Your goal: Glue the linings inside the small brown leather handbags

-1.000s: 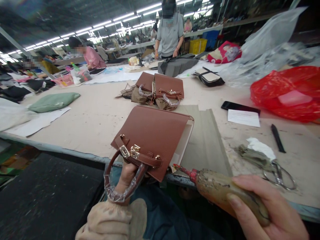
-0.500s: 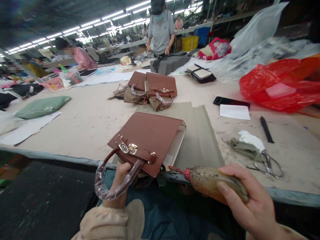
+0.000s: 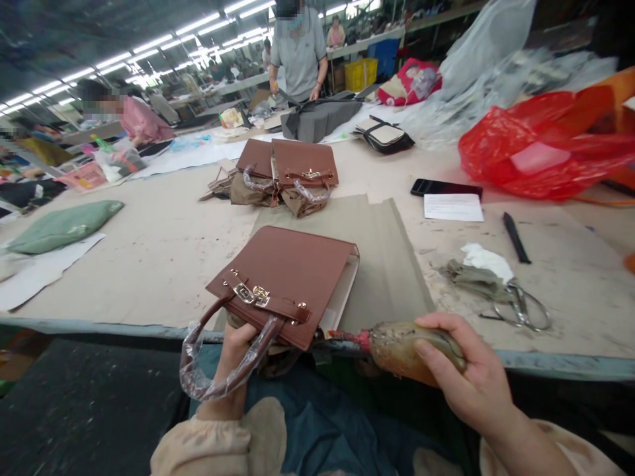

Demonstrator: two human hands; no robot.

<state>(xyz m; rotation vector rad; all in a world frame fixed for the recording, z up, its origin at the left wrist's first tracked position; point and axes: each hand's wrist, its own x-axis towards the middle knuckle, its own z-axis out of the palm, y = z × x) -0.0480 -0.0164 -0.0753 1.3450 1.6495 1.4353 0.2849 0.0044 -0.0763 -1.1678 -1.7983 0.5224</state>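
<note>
A brown handbag (image 3: 292,277) lies tilted at the table's front edge, its metal clasp and plastic-wrapped handle towards me. My left hand (image 3: 237,350) reaches through the handle and grips the bag's lower edge; its fingertips are hidden under the bag. In my right hand (image 3: 466,370) is a grimy glue bottle (image 3: 414,350), fingers wrapped round its body. The bottle lies nearly level, its red nozzle pointing left at the bag's lower right corner. Whether the tip touches the bag, I cannot tell.
Behind lie more brown handbags (image 3: 305,165) on the table. To the right are scissors (image 3: 520,307), a black phone (image 3: 444,189), a paper slip (image 3: 453,207) and a red plastic bag (image 3: 546,145). A green pouch (image 3: 69,225) lies left. A person (image 3: 297,53) stands across the table.
My view has shifted slightly, moving most things left in the picture. The bottle's nozzle stays near the bag's corner, and both hands keep their holds.
</note>
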